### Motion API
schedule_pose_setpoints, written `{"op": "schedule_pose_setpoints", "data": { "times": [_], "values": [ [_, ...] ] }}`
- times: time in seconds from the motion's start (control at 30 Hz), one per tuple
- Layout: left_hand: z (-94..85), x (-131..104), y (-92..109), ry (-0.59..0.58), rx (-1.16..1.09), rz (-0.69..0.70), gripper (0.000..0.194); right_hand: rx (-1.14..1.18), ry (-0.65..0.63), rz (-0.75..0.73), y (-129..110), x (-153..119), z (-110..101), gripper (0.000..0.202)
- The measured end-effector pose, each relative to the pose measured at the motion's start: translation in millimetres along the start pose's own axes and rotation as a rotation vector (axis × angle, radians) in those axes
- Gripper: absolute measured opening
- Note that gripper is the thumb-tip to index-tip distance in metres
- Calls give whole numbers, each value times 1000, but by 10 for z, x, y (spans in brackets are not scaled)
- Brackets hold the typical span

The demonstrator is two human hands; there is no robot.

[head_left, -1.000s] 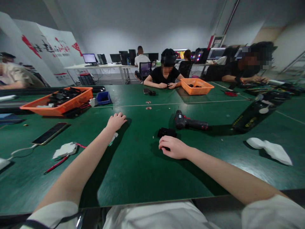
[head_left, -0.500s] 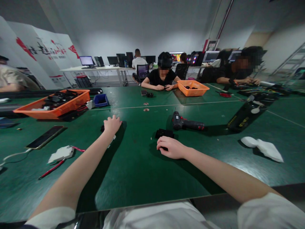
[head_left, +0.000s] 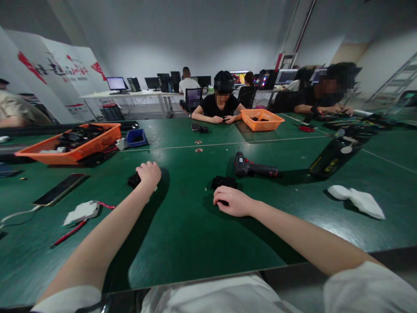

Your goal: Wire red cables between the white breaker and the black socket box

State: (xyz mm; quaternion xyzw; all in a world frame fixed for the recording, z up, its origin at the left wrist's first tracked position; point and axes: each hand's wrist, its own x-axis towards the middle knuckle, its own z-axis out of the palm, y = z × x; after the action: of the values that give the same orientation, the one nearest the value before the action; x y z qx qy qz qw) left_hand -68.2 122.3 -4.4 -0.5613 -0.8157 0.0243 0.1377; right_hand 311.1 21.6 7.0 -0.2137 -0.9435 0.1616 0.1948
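Note:
My left hand [head_left: 150, 174] is closed, its fingers curled down over a small black part [head_left: 133, 180] that sticks out at its left side. A bit of something whitish shows beneath the wrist. My right hand [head_left: 233, 201] rests on the table with bent fingers. Something dark sits under those fingers, mostly hidden. Just beyond the knuckles lies a black block-shaped piece [head_left: 223, 181]; whether it joins the dark thing under the hand I cannot tell. Farther back, a black cordless drill [head_left: 256, 167] lies on its side.
The green table [head_left: 182, 243] also bears an orange basket of black parts [head_left: 97, 145], a blue bin [head_left: 137, 143], a phone [head_left: 60, 189], a white module with red leads [head_left: 83, 212], a black bottle [head_left: 335, 156] and a white wrapped item [head_left: 358, 200]. Two people sit opposite, near another orange basket [head_left: 262, 125].
My left hand has shifted a little left and toward me, and more of the black part shows beside it. My right hand stays put. The view has swung very slightly.

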Motion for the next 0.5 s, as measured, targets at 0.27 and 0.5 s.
{"op": "schedule_pose_setpoints", "data": {
  "times": [0.27,0.5],
  "values": [
    [35,70,22,-65,-1,-120,45,15,-1,-4,19,-6,13,14],
    [-108,-39,-5,11,2,-34,45,9,1,-7,20,-3,13,15]
  ]
}}
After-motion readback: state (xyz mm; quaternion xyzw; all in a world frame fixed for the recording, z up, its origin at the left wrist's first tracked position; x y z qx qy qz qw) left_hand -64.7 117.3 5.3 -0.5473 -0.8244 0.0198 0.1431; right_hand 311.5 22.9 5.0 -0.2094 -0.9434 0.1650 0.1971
